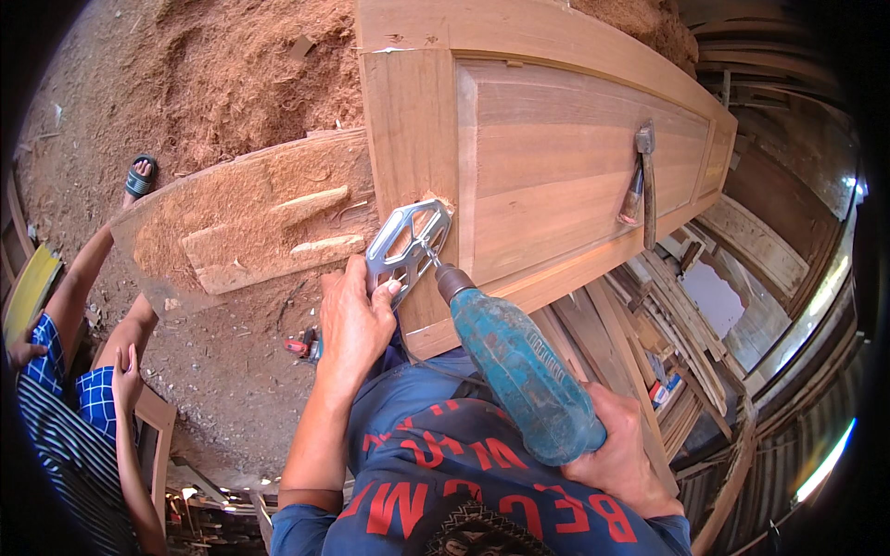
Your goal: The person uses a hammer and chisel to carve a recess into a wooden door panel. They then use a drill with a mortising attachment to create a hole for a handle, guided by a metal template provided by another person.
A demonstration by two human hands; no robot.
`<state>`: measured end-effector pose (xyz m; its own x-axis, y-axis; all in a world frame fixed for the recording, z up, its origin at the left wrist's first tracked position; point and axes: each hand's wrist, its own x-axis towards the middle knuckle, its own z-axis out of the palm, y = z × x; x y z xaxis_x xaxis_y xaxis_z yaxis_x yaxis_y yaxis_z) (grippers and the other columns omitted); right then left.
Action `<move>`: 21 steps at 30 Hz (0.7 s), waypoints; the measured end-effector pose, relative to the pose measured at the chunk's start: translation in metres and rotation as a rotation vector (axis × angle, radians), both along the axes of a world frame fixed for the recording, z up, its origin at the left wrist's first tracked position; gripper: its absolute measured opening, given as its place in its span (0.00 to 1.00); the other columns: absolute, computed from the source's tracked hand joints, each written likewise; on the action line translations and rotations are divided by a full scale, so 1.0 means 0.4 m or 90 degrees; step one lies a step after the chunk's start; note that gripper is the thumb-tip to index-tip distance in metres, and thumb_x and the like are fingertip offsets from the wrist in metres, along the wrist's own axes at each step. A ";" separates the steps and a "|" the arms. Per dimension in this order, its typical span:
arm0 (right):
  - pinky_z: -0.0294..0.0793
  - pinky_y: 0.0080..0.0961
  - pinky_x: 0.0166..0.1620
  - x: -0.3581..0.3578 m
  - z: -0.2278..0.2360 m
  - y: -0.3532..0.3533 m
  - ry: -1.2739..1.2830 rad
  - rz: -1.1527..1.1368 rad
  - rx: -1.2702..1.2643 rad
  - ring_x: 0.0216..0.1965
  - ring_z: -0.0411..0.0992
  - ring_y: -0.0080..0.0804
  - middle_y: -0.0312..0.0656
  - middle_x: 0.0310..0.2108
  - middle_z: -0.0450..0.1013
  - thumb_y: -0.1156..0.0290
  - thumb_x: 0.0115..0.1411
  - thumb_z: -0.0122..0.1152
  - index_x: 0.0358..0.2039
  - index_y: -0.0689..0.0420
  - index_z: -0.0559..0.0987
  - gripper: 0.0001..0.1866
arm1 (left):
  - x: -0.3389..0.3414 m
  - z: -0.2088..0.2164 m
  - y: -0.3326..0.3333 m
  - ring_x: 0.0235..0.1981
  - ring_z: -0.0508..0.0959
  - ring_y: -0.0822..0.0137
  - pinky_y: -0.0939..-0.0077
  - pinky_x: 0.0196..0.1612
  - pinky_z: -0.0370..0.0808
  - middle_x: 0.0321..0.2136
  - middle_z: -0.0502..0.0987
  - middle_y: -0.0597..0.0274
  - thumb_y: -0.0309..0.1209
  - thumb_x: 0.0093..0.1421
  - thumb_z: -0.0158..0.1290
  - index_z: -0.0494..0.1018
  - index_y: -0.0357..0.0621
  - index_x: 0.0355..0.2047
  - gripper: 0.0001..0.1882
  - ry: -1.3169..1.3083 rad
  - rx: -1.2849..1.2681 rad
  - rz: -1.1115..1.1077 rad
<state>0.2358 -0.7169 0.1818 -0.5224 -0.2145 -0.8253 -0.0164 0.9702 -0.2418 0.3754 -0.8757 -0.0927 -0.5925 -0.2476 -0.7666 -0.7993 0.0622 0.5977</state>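
A large wooden panel door (413,130) lies flat in front of me. On its near left corner sits a silver metal frame with cut-out openings (377,252), a little sawdust at its far edge. My left hand (357,320) grips the frame's near left side, thumb on top. In my right hand (623,454) is a worn teal power drill (524,371), held by its rear handle. The drill's bit (430,250) points into an opening of the frame; whether it touches the wood I cannot tell.
A hammer (647,176) and a chisel (632,199) lie on the door. Left of it stands a sawdust-covered board (250,213) with wood offcuts. A seated person (79,408) is at the far left. Wood strips (686,334) pile up at right; sawdust heaps (260,65) lie behind.
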 end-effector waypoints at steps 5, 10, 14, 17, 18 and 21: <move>0.82 0.38 0.40 -0.005 -0.003 -0.002 0.006 0.009 -0.002 0.36 0.85 0.52 0.53 0.34 0.82 0.78 0.42 0.79 0.46 0.66 0.83 0.27 | 0.014 -0.012 0.003 0.35 0.82 0.35 0.44 0.41 0.75 0.32 0.81 0.37 0.31 0.67 0.63 0.70 0.38 0.47 0.16 0.034 -0.044 -0.033; 0.82 0.38 0.40 -0.012 -0.003 0.000 -0.003 0.005 -0.012 0.36 0.85 0.52 0.53 0.34 0.82 0.78 0.41 0.79 0.46 0.66 0.83 0.28 | 0.010 -0.008 0.001 0.35 0.82 0.35 0.44 0.41 0.75 0.32 0.81 0.38 0.32 0.68 0.63 0.70 0.38 0.48 0.16 0.030 -0.038 -0.037; 0.83 0.38 0.40 -0.015 -0.002 0.007 -0.008 0.010 -0.013 0.36 0.85 0.52 0.53 0.34 0.82 0.78 0.41 0.79 0.46 0.66 0.83 0.28 | 0.005 -0.002 -0.003 0.36 0.82 0.34 0.43 0.42 0.75 0.33 0.81 0.37 0.32 0.68 0.63 0.70 0.38 0.48 0.16 0.012 -0.036 -0.048; 0.83 0.38 0.41 -0.019 -0.002 0.005 -0.012 0.012 -0.013 0.36 0.85 0.52 0.54 0.35 0.82 0.78 0.42 0.78 0.46 0.66 0.83 0.27 | 0.011 -0.009 0.001 0.37 0.83 0.33 0.42 0.42 0.75 0.33 0.81 0.37 0.32 0.69 0.63 0.70 0.38 0.48 0.16 0.015 -0.032 -0.043; 0.83 0.38 0.41 -0.018 -0.003 0.005 -0.010 0.011 -0.013 0.36 0.85 0.53 0.54 0.35 0.82 0.79 0.42 0.78 0.47 0.66 0.83 0.27 | 0.014 -0.012 0.002 0.37 0.83 0.33 0.42 0.42 0.76 0.33 0.81 0.37 0.32 0.69 0.62 0.70 0.38 0.48 0.16 0.022 -0.036 -0.042; 0.83 0.38 0.41 -0.018 -0.004 0.003 -0.006 0.005 -0.013 0.36 0.85 0.53 0.54 0.35 0.82 0.79 0.43 0.77 0.47 0.66 0.83 0.27 | 0.016 -0.015 0.004 0.37 0.83 0.33 0.42 0.43 0.76 0.33 0.81 0.36 0.32 0.69 0.62 0.69 0.38 0.48 0.16 0.030 -0.041 -0.040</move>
<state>0.2287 -0.7156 0.1802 -0.5127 -0.2356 -0.8256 -0.0208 0.9647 -0.2623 0.3818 -0.8740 -0.0985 -0.6439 -0.2565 -0.7208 -0.7633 0.1513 0.6281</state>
